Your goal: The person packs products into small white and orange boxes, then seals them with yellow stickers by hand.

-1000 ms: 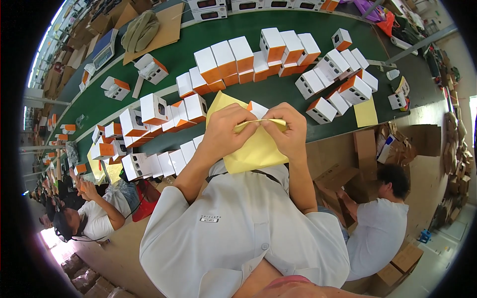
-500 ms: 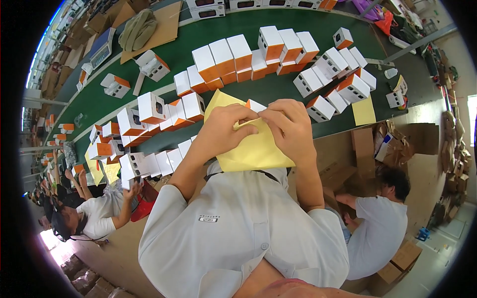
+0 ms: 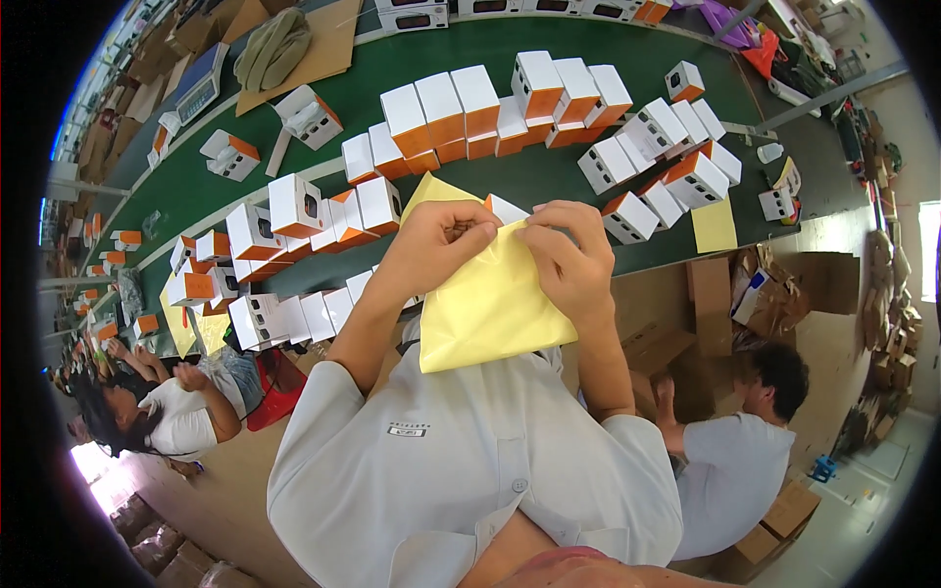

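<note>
In front of my chest hangs a flat, glossy yellow plastic bag (image 3: 500, 309), held by its upper edge. My left hand (image 3: 436, 240) pinches the edge between thumb and curled fingers. Close beside it, my right hand (image 3: 573, 253) grips the same edge farther right with its fingertips. Behind my left hand, more yellow plastic (image 3: 423, 193) shows above the table; whether it joins the held bag I cannot tell. Just beyond the bag's top edge, between my hands, a white and orange box (image 3: 505, 209) is partly hidden.
Rows of white and orange boxes (image 3: 461, 108) stand stacked on the green table (image 3: 333, 59), with more boxes (image 3: 657, 157) at right. A yellow sheet (image 3: 715, 227) lies by the table's edge. One person (image 3: 730, 461) crouches at right; another (image 3: 186, 421) works at left.
The bag has swung lower and opened out flatter, showing more of its front. Both hands keep hold of its edge. The person at left has drawn back from the boxes.
</note>
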